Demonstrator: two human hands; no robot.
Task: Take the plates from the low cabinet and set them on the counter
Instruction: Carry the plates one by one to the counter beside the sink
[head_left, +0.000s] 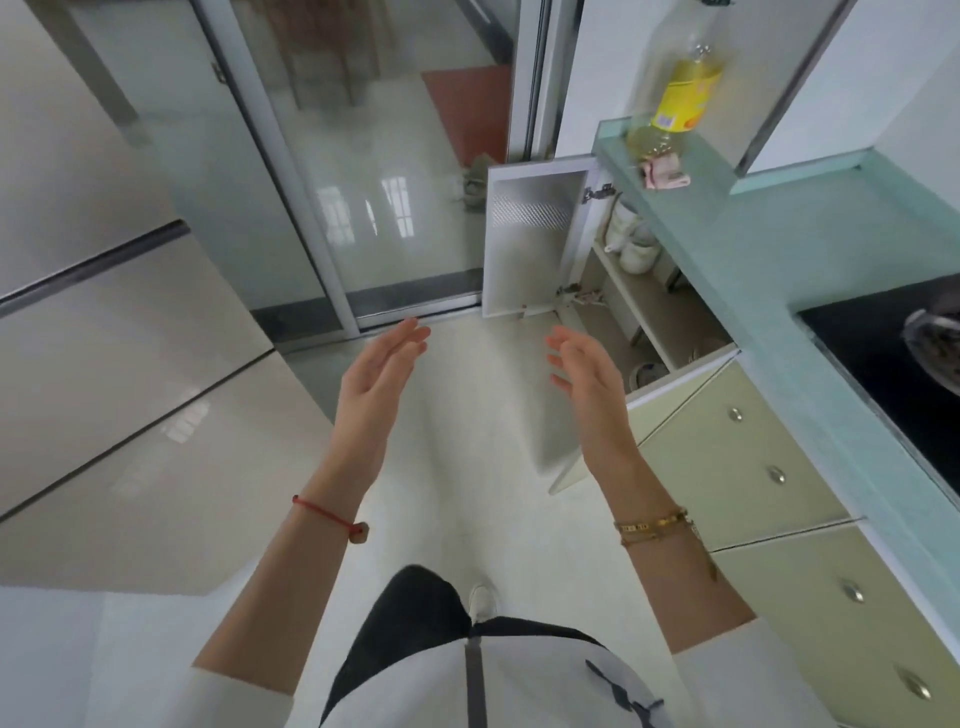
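Head view showed a pale floor (467, 467) filling the middle, with a green glass counter (753, 249) running along the right. Under its far end the low cabinet (660, 317) stood with its white door (530, 244) swung wide. Near that door the left hand (379, 379) and right hand (587, 379) hovered spread, palms facing, holding nothing. An oil bottle (680, 93) stood on the far counter. Inside, the plates (648, 373) lay on the bottom shelf, partly hidden.

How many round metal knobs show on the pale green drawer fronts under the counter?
4. The farther drawer front carries the first knob and second knob; the nearer drawer front carries the third knob and fourth knob. More may lie outside the frame.
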